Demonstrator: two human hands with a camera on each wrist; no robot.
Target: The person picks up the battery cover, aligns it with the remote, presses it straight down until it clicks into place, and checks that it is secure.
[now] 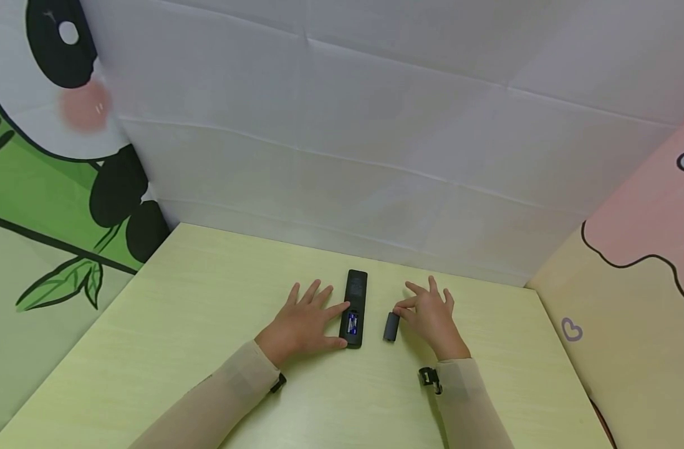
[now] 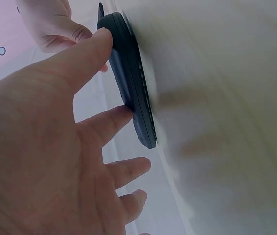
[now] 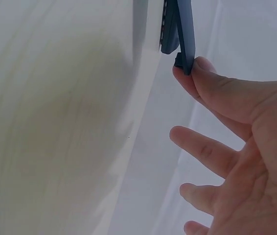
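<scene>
A black remote control [image 1: 356,293] lies face down on the table, its battery compartment uncovered and blue batteries [image 1: 352,323] showing inside. My left hand [image 1: 302,327] is spread beside it, with the thumb and index fingertip touching the remote's near side and the other fingers extended. In the left wrist view, the thumb rests at one end of the remote [image 2: 128,73]. To the right of it, my right hand [image 1: 431,315] pinches one end of the dark battery cover [image 1: 391,327] between thumb and index finger. The right wrist view shows the cover [image 3: 186,34] held up off the table, a small tab at its pinched end.
The pale yellow table [image 1: 218,280] meets a white cloth wall [image 1: 347,156] at its back edge. Printed panels stand on both sides, a green panda one [image 1: 55,206] at left and a pink and cream one [image 1: 645,299] at right. A dark wrist strap [image 1: 429,377] hangs by the right sleeve.
</scene>
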